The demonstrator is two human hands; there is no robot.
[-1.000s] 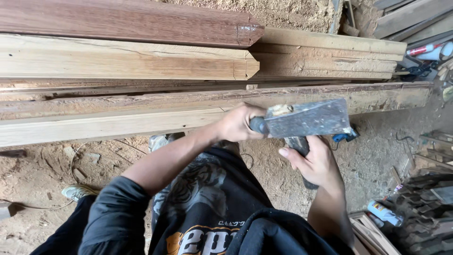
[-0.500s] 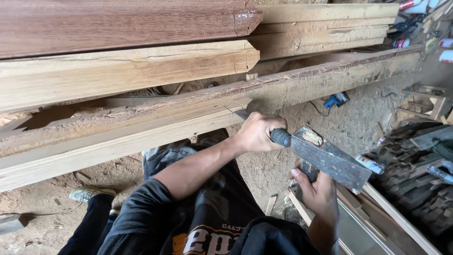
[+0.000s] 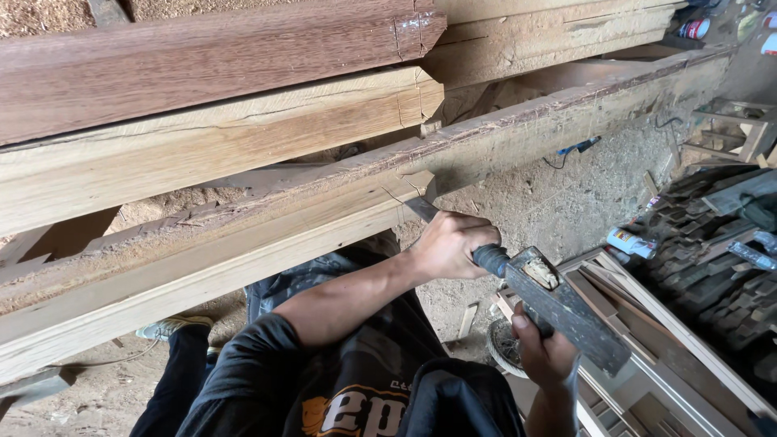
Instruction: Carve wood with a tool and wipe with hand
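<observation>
In the head view, the left hand (image 3: 449, 243) is gripping a chisel (image 3: 473, 249) closed-fisted just right of centre, its blade (image 3: 421, 208) touching the pale wooden beam (image 3: 243, 243) at about 11 o'clock from the fist. At 4 o'clock from it, the right hand (image 3: 544, 350) is clasping a dark blocky mallet (image 3: 566, 309), whose head is lying against the chisel's blue handle end.
</observation>
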